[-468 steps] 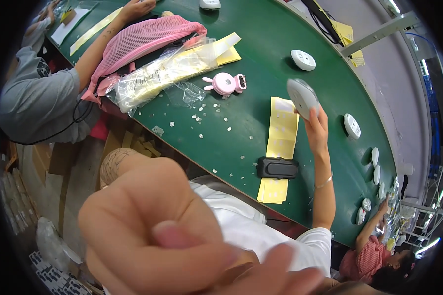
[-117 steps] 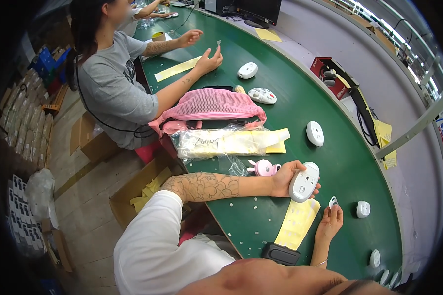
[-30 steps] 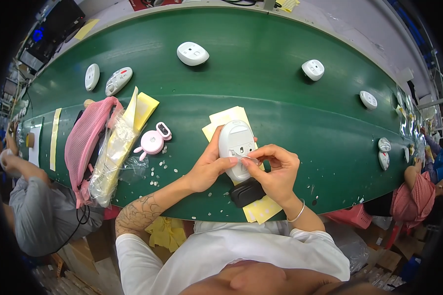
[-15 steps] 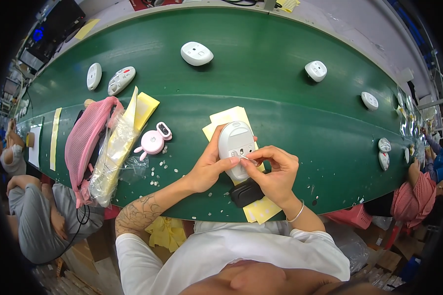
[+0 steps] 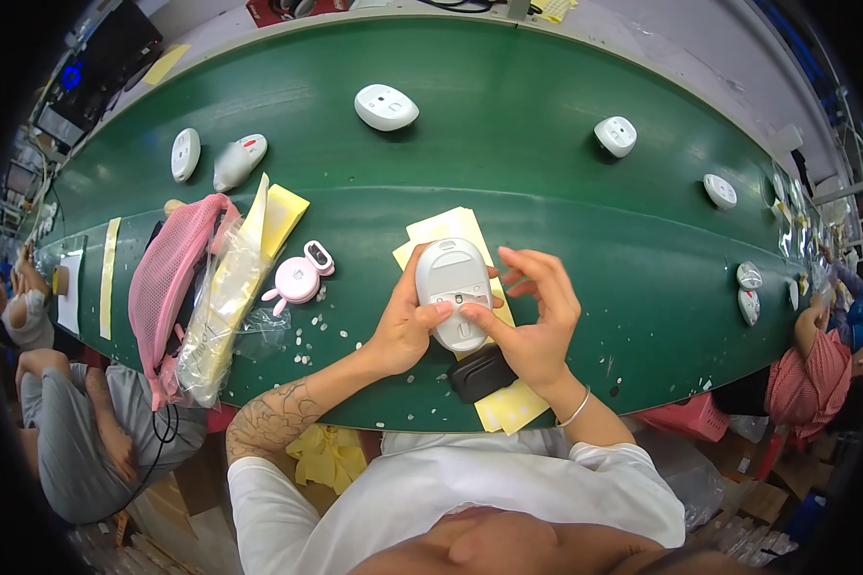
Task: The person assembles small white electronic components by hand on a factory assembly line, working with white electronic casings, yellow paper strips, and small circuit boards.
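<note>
Mouse (image 5: 454,292) over paper sheets (image 5: 451,230), between both hands, fan (image 5: 297,280) leftward.

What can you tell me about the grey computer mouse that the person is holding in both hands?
The computer mouse is light grey, oval, smooth plastic by its look, turned underside up, with small dark marks near its middle. It is held just above yellow sheets on the green belt. The left hand grips its left edge, thumb on the underside. The right hand presses a fingertip near its lower middle, other fingers spread. A black block lies just below it.
</note>
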A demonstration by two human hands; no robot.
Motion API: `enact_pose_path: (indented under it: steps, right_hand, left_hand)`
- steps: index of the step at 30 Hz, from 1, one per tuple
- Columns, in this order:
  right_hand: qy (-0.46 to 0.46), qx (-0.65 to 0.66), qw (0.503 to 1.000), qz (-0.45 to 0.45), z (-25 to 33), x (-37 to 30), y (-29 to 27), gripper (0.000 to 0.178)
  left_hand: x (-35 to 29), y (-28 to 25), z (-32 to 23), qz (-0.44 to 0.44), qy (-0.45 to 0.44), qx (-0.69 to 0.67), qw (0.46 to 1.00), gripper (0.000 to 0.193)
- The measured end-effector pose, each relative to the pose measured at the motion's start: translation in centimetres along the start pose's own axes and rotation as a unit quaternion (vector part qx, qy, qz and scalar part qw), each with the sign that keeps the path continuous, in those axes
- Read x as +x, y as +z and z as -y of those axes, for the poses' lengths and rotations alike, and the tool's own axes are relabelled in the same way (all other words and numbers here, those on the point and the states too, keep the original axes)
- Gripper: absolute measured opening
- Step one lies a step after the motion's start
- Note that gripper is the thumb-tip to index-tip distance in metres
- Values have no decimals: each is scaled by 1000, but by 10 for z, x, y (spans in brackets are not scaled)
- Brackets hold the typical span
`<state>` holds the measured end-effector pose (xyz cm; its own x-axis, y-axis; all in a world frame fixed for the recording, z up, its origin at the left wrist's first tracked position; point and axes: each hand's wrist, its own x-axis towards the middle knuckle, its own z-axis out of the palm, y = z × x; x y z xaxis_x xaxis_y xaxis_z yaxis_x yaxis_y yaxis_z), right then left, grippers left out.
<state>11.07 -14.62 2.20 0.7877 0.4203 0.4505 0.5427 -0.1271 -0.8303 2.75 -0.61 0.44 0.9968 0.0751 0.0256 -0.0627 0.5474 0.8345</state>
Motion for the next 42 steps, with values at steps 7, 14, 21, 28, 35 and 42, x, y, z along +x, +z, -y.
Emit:
enact_pose_path:
  steps: [7,14,21,28,35,42]
  right_hand:
    - [123,177,971,100,-8,-6,3,28]
    - [136,210,964,91,-13,-6,3,15]
    - [144,186,965,116,-13,-7,2,17]
    - [171,183,950,185,-5,-7,2,24]
    - [132,199,954,179,-9,-4,2,33]
    - [138,218,952,165,-23,-7,12,27]
  left_hand:
    - [-3,-9,5,-18,16,72,997,50]
    - [-2,-1,0,-31,7,60,998,47]
    - [-3,1,-1,-68,-12,176,982,39]
    - [-3,-7,3,-90,-39,22,995,37]
    - [3,-8,9,-97,-9,10,995,39]
    - [-4,-11,0,-103,-22,113,988,54]
